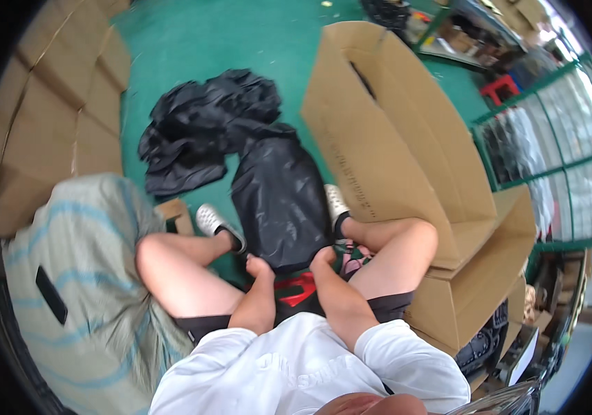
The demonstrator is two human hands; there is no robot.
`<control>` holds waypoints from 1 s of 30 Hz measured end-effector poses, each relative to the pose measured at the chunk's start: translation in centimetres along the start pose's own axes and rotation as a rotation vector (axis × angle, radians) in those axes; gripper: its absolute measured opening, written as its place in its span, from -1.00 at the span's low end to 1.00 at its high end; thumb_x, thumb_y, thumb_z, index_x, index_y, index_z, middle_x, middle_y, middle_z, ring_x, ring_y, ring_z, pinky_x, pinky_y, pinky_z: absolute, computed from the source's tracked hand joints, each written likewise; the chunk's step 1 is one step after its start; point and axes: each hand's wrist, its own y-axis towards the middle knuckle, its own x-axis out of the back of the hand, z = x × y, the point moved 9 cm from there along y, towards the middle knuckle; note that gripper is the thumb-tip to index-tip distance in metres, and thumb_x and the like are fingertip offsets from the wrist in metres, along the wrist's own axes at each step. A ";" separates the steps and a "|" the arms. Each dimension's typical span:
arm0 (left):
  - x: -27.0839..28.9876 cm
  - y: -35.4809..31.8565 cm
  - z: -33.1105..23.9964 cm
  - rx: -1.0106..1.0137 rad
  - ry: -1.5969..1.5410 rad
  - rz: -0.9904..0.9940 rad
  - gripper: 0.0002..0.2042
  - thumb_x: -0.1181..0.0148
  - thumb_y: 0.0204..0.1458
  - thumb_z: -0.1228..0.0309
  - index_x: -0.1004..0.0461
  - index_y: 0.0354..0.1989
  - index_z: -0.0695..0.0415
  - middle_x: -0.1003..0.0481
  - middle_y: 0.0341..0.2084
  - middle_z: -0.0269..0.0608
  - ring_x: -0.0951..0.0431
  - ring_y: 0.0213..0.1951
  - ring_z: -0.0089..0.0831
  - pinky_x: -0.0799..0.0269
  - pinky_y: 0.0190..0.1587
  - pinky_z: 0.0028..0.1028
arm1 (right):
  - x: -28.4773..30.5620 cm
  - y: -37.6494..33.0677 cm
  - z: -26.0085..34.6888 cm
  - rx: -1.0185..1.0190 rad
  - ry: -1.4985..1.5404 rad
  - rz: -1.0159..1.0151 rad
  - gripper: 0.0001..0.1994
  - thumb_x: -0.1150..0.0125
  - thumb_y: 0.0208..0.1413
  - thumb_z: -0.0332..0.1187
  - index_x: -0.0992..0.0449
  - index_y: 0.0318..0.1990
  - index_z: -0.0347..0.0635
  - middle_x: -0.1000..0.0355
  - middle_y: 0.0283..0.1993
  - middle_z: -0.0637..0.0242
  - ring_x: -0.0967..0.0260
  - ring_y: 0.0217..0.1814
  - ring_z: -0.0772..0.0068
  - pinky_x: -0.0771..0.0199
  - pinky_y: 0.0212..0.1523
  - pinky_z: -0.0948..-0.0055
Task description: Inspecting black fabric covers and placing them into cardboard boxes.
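Between my knees lies a long black bag-like sheet (281, 197), its smooth near part pulled out flat. My left hand (260, 267) grips the near left corner, and my right hand (323, 259) grips the near right corner. Both hands are closed on its edge; the fingertips are hidden by the material. Farther off, crumpled black material (206, 114) lies on the green floor and seems joined to the stretched part. Just below the edge, between my forearms, is a red and black object (297, 290) whose kind I cannot make out.
A tall open cardboard box (386, 138) stands at my right. Stacked cartons (47, 111) rise on the left. Beside my left leg sits a grey-green woven sack (88, 277) with a black phone-like object (52, 295) on it. Green mesh racking (552, 152) stands far right.
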 end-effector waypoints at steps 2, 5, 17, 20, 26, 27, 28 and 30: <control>2.1 -0.8 -0.6 -0.003 -0.168 -0.078 -0.46 0.07 0.22 0.06 -0.51 -0.20 0.44 -0.54 -0.20 0.21 -0.49 -0.10 0.04 -0.31 0.00 -0.16 | 1.8 -3.3 3.4 0.155 -0.122 0.066 -0.51 0.14 0.21 -0.13 -0.56 -0.21 -0.47 -0.49 -0.09 -0.18 -0.44 -0.01 -0.19 -0.41 0.04 0.05; 5.4 -3.2 -3.8 0.037 -0.067 -0.160 -0.54 -0.04 0.17 0.09 -0.49 -0.32 0.38 -0.54 -0.28 0.17 -0.49 -0.18 0.07 -0.31 -0.05 -0.11 | 5.9 -10.2 8.0 0.126 0.075 0.013 -0.55 0.10 0.17 -0.17 -0.55 -0.21 -0.46 -0.50 -0.15 -0.18 -0.43 -0.04 -0.20 -0.39 0.03 0.04; 2.8 2.5 0.0 0.120 0.047 -0.029 -0.55 -0.14 0.13 0.13 -0.55 -0.23 0.42 -0.56 -0.18 0.15 -0.54 -0.10 0.00 -0.38 -0.03 -0.18 | 7.2 -10.0 9.7 0.230 -0.171 -0.014 -0.68 -0.06 0.12 -0.24 -0.53 -0.22 -0.39 -0.51 -0.18 -0.17 -0.46 -0.07 -0.18 -0.42 -0.01 0.04; 3.1 0.0 -0.6 0.185 -0.063 0.014 -0.45 -0.06 0.17 0.06 -0.52 -0.17 0.48 -0.53 -0.12 0.20 -0.52 -0.04 0.01 -0.36 0.01 -0.19 | 7.3 -9.9 9.2 0.196 -0.245 0.019 -0.63 -0.06 0.12 -0.21 -0.54 -0.23 -0.46 -0.50 -0.18 -0.21 -0.46 -0.08 -0.21 -0.43 0.00 0.04; 4.5 -4.4 3.4 0.467 -0.157 -0.033 -0.34 0.16 0.20 -0.02 -0.35 0.10 0.47 -0.31 0.19 0.18 -0.31 0.22 -0.01 -0.16 0.27 -0.24 | 7.1 -8.7 3.8 -0.136 -0.153 -0.041 -0.60 0.03 0.12 -0.21 -0.57 -0.26 -0.45 -0.50 -0.14 -0.22 -0.48 -0.04 -0.16 -0.50 -0.01 0.08; 4.5 -4.6 3.3 0.465 -0.158 -0.036 -0.34 0.16 0.20 -0.02 -0.35 0.10 0.47 -0.31 0.19 0.18 -0.31 0.22 -0.01 -0.16 0.27 -0.24 | 6.6 -8.3 3.7 -0.137 -0.154 -0.038 -0.60 0.03 0.12 -0.21 -0.57 -0.26 -0.45 -0.50 -0.14 -0.22 -0.48 -0.04 -0.16 -0.50 -0.01 0.08; 4.2 -5.3 4.1 0.563 -0.215 -0.031 -0.32 0.20 0.21 -0.04 -0.30 0.16 0.45 -0.25 0.24 0.14 -0.25 0.27 -0.04 -0.09 0.31 -0.24 | 6.5 -7.9 2.7 -0.250 -0.099 -0.083 -0.64 0.01 0.04 -0.27 -0.58 -0.23 -0.41 -0.52 -0.12 -0.09 -0.51 -0.07 -0.07 -0.52 -0.05 0.14; 4.0 -5.5 5.7 0.666 -0.277 -0.040 -0.30 0.25 0.22 -0.06 -0.24 0.21 0.43 -0.19 0.29 0.10 -0.18 0.32 -0.07 -0.01 0.35 -0.24 | 6.9 -8.5 1.3 -0.359 -0.058 -0.122 -0.65 -0.01 -0.04 -0.33 -0.59 -0.19 -0.36 -0.55 -0.10 0.04 -0.53 -0.10 0.01 -0.54 -0.10 0.20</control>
